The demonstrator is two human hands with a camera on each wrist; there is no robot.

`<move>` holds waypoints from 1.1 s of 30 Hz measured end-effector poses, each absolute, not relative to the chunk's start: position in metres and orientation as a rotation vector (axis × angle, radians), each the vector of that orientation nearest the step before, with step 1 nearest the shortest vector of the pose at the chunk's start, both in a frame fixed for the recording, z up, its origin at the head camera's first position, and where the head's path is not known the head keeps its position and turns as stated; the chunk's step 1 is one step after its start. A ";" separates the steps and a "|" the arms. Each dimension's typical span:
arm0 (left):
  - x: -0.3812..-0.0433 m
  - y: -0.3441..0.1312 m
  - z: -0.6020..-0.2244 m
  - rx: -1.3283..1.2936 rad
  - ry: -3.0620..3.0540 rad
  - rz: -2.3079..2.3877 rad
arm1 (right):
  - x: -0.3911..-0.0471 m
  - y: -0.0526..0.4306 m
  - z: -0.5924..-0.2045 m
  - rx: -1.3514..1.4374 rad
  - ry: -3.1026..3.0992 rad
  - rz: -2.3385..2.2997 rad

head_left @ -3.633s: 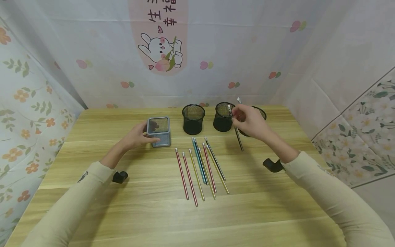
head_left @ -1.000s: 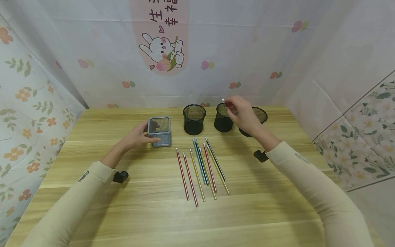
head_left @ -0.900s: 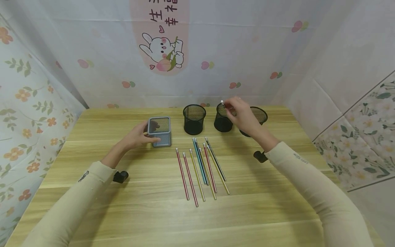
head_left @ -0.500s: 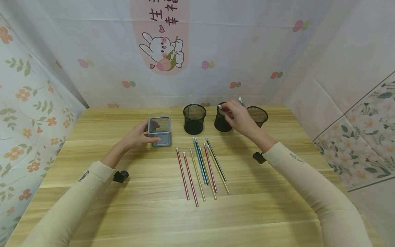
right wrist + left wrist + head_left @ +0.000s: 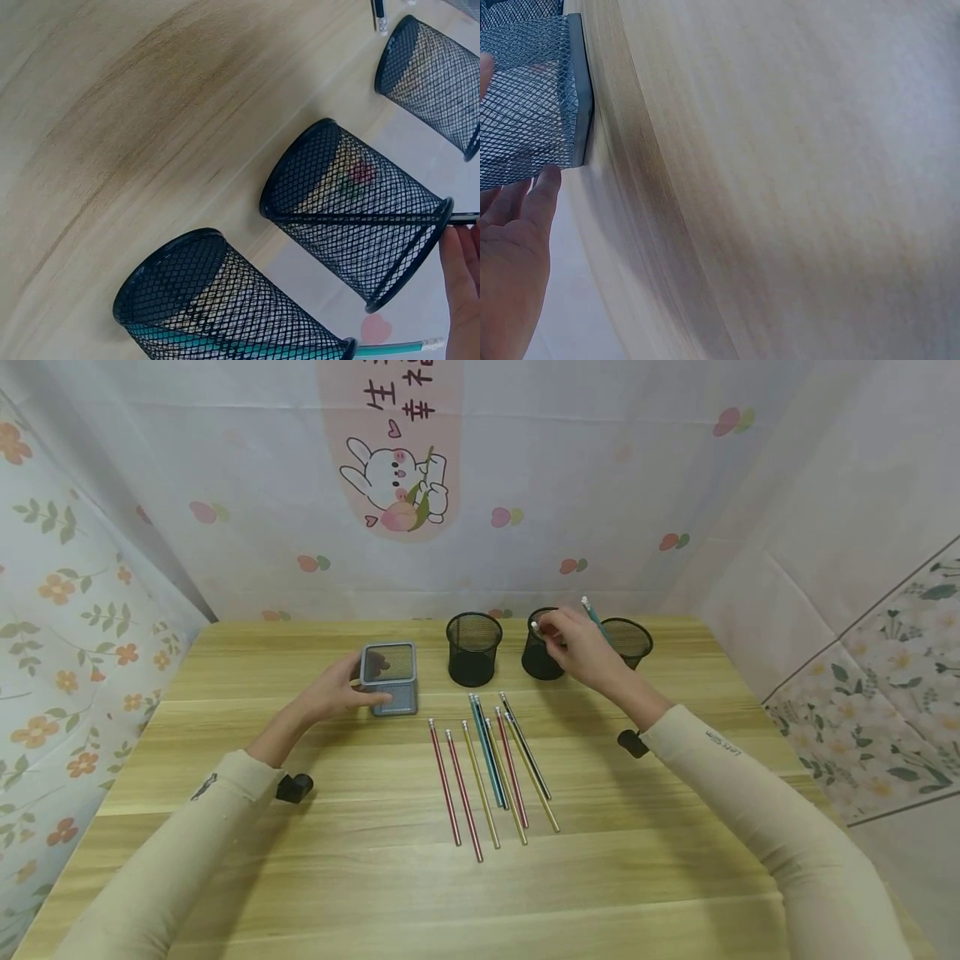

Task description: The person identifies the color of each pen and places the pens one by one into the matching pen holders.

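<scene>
My left hand (image 5: 333, 692) grips the grey square mesh pen holder (image 5: 393, 697), thumb on its front side and fingers behind. In the left wrist view, fingertips touch the mesh wall of that holder (image 5: 529, 105). My right hand (image 5: 581, 647) pinches a black pencil (image 5: 463, 218) near its white eraser end. The pencil's shaft stands inside the middle black round mesh pen holder (image 5: 542, 658), seen through the mesh in the right wrist view. Beside it, the rightmost black pen holder (image 5: 628, 642) contains a teal pencil (image 5: 594, 614), partly hidden behind my right hand.
Several red, yellow, teal and black pencils (image 5: 472, 785) lie loosely side by side on the wooden table (image 5: 375, 885). Another black round pen holder (image 5: 472, 660) stands between the grey one and the middle one. A printed cloth (image 5: 525, 468) hangs behind the table.
My right hand has moved left with the black pencil, from near the rightmost pen holder to the middle one, and lowered the pencil into it. My left hand has stayed on the grey holder.
</scene>
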State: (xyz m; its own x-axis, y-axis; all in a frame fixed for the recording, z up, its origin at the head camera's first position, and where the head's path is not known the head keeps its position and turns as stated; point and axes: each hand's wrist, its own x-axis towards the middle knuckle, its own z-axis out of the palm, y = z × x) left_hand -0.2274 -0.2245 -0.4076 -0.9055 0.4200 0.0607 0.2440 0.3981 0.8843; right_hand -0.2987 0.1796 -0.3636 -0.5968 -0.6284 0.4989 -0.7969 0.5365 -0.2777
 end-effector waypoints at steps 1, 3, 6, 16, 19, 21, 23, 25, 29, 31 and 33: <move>-0.230 -0.226 -0.412 0.598 2.481 1.524 | -0.298 0.180 -0.363 1.177 -2.439 0.698; -0.232 -0.227 -0.416 0.593 2.487 1.525 | -0.296 0.182 -0.362 1.161 -2.438 0.704; -0.233 -0.228 -0.417 0.598 2.492 1.526 | -0.291 0.184 -0.360 1.134 -2.421 0.723; -0.222 -0.221 -0.399 0.609 2.500 1.517 | -0.280 0.192 -0.358 1.125 -2.354 0.788; -0.216 -0.218 -0.389 0.610 2.486 1.518 | -0.278 0.193 -0.357 1.118 -2.339 0.815; -0.213 -0.217 -0.386 0.603 2.491 1.503 | -0.275 0.193 -0.357 1.119 -2.335 0.831; -0.212 -0.216 -0.384 0.601 2.495 1.494 | -0.273 0.192 -0.357 1.128 -2.334 0.857; -0.212 -0.216 -0.384 0.600 2.493 1.495 | -0.270 0.191 -0.358 1.143 -2.334 0.869; -0.214 -0.217 -0.387 0.601 2.499 1.499 | -0.265 0.188 -0.359 1.164 -2.342 0.852; -0.217 -0.219 -0.393 0.595 2.516 1.492 | -0.263 0.187 -0.359 1.174 -2.343 0.837; -0.221 -0.222 -0.400 0.587 2.536 1.479 | -0.261 0.186 -0.360 1.177 -2.353 0.836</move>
State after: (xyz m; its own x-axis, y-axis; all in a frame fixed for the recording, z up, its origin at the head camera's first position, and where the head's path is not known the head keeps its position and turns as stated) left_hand -0.2211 -0.2217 -0.3995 -0.9126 0.4032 0.0676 0.2574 0.4381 0.8613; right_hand -0.2609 0.1858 -0.3598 -0.5774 -0.5882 0.5662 -0.8136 0.4723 -0.3391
